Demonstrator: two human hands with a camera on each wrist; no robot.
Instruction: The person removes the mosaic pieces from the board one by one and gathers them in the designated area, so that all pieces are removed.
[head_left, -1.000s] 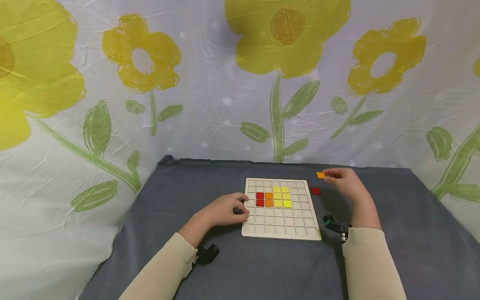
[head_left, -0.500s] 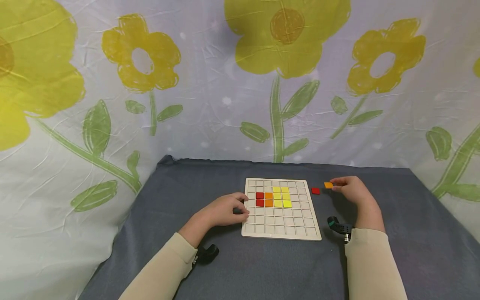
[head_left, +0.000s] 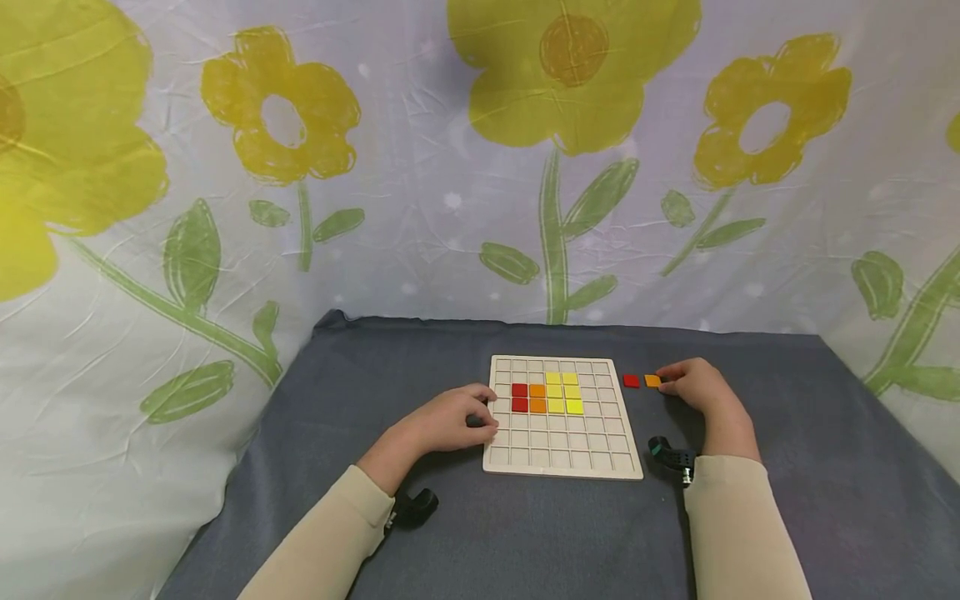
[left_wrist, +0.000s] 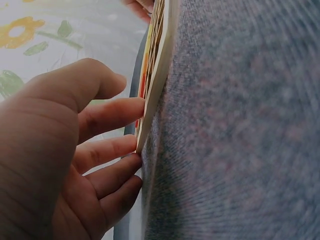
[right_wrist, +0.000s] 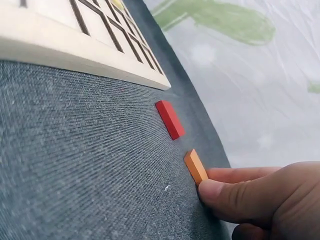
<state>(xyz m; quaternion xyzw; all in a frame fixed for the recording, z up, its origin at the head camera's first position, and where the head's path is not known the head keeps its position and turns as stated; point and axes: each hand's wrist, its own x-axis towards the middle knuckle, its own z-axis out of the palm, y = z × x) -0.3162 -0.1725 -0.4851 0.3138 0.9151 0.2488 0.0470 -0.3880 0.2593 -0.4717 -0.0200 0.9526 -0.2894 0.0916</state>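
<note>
A square wooden grid board (head_left: 558, 463) lies on the cloth; two red tiles (head_left: 520, 397), two orange tiles and several yellow tiles (head_left: 564, 393) sit in its cells. My left hand (head_left: 444, 421) rests at the board's left edge, fingertips touching the rim and thumb lifted in the left wrist view. To the right of the board, my right hand (head_left: 703, 388) pinches an orange tile (right_wrist: 195, 166) between thumb and fingers, low at the cloth. A loose red tile (right_wrist: 170, 120) lies between that orange tile and the board's corner, with a small gap to each.
Dark grey cloth (head_left: 465, 542) covers the table. Behind it hangs a white curtain (head_left: 420, 208) printed with yellow flowers. A black wrist camera (head_left: 671, 454) sits by the right wrist, another black wrist camera (head_left: 416, 508) by the left.
My right hand has lowered the orange tile from beyond the loose red tile, swinging right and then back down beside it. My left hand and the board have stayed in place.
</note>
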